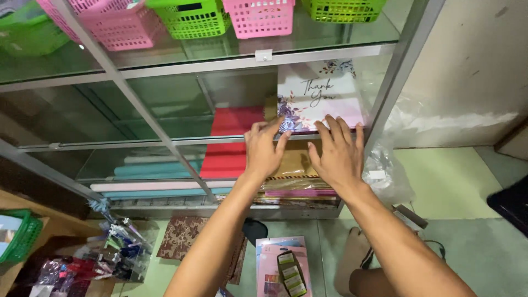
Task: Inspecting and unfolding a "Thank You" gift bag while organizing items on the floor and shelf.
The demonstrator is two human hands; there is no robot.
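A shelving unit [165, 137] fills the upper and centre frame. Baskets [258, 16] stand in a row on its top glass shelf [220, 47]. On the middle shelf, at centre right, a printed sheet [322, 93] lies to the right of a stack of flat paper [234, 124]. The left hand [265, 149] and right hand [338, 154] rest side by side on the sheet's near edge. Rolls [159, 173] lie on the lower shelf at left. Below, on the floor [456, 181], a flat package [283, 267] lies at lower centre, a small basket [19, 236] at the lower left.
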